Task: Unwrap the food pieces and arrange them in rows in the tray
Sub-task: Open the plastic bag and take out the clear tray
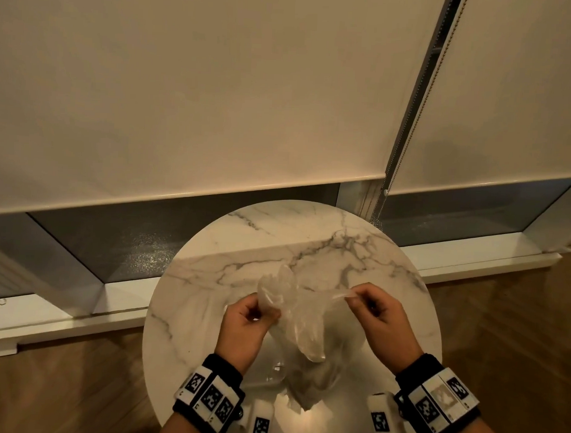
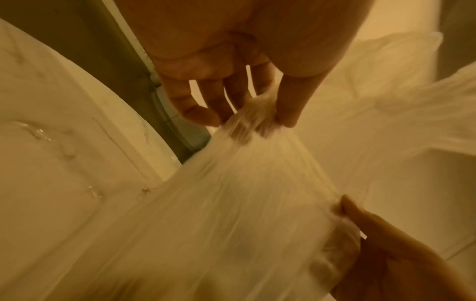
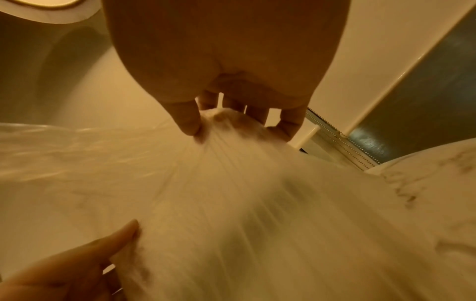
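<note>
The left hand is up over the round marble desk, with its fingers bent in and its thumb pinching one side of a thin, see-through plastic bag. The bag hangs between the two hands and is pulled wide, so its top is spread open. Its bottom end droops down toward the near side of the desk, close to the wrists. I cannot tell what is inside, the plastic is too cloudy and blurry. The right hand is at about the same height, fingers curled, pinching the other side of the bag.
</note>
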The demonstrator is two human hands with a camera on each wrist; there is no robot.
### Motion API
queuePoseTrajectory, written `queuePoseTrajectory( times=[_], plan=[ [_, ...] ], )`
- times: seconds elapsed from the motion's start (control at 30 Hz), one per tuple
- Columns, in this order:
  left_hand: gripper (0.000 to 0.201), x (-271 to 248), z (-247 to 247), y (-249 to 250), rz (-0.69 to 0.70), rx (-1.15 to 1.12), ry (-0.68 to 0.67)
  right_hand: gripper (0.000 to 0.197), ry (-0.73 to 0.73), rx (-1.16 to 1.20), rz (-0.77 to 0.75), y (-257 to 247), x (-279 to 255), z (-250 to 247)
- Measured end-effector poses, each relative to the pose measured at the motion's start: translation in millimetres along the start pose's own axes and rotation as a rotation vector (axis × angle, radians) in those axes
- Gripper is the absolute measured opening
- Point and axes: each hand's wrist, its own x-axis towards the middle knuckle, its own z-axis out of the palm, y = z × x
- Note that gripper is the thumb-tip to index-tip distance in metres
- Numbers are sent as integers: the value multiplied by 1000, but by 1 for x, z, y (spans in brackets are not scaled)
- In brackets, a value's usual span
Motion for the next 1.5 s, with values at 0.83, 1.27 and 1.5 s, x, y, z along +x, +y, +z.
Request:
queuePoseTrajectory(
  times=[0.83,1.27,1.5],
  plan=[
    [15,92,89,134,144,102,78,10,5,58,19,-14,116,-94],
    [19,-15,119,-11,-309,312,-68,52,-232,174,635,73,-10,-83],
    [14,-34,148,-18,-296,322,-88,66,-364,-44,505,78,-25,-70]
  ],
)
